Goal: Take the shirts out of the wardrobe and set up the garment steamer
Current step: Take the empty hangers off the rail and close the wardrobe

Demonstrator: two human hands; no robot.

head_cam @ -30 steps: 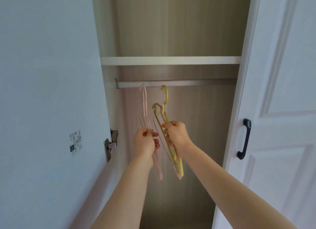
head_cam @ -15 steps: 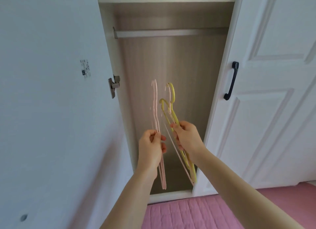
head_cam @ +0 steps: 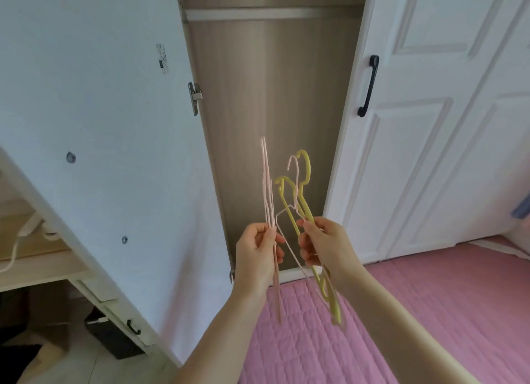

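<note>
My left hand [head_cam: 258,254] grips pale pink hangers [head_cam: 266,188] by their lower part, hooks pointing up. To its right, my right hand [head_cam: 324,246] holds a bunch of yellow hangers [head_cam: 304,200] together with a pink one and a thin wire one. All the hangers are bare. Both hands are in front of the open wardrobe [head_cam: 272,111], whose rail [head_cam: 269,13] near the top edge carries nothing. No shirt and no steamer is in view.
The open left wardrobe door [head_cam: 100,111] stands close on my left. The shut right door [head_cam: 430,125] has a black handle [head_cam: 367,85]. A pink quilted bed cover [head_cam: 401,312] lies below. A desk with a white cable [head_cam: 25,240] is at the far left.
Both hands lifted the hangers off the rail and brought them down and towards me. The view has tilted down, so the rail now sits at the top edge.
</note>
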